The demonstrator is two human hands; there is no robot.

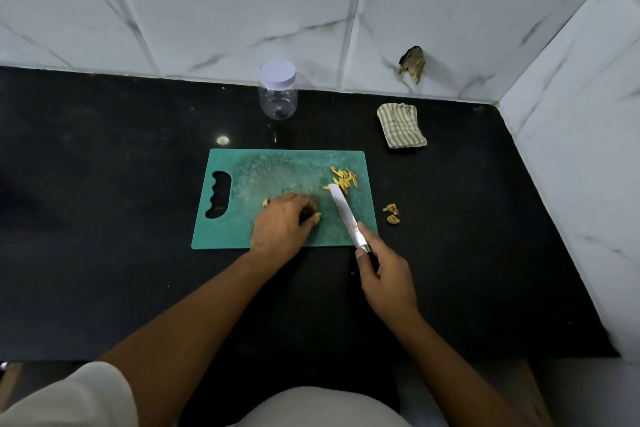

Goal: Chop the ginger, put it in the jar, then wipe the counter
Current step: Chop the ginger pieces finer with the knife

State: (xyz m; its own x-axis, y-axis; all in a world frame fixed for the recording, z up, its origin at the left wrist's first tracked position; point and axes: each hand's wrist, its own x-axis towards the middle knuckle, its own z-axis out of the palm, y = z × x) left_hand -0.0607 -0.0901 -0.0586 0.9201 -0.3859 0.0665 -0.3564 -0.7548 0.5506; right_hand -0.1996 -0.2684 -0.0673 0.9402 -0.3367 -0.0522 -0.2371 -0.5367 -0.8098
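Observation:
A green cutting board (242, 170) lies on the black counter. My left hand (282, 224) rests on the board with curled fingers holding a piece of ginger (317, 217); another bit (266, 203) shows at its far side. My right hand (386, 272) grips the handle of a knife (343, 210), whose blade lies across the board with its tip beside a pile of chopped ginger (343, 178) at the board's far right. A clear plastic jar (278, 90) with a white lid stands upright behind the board. A folded striped cloth (401, 125) lies at the back right.
Ginger scraps (392, 213) lie on the counter (104, 201) just right of the board. Marble-tiled walls (571, 132) close in the back and right side. A dark hole with debris (412, 64) marks the back wall.

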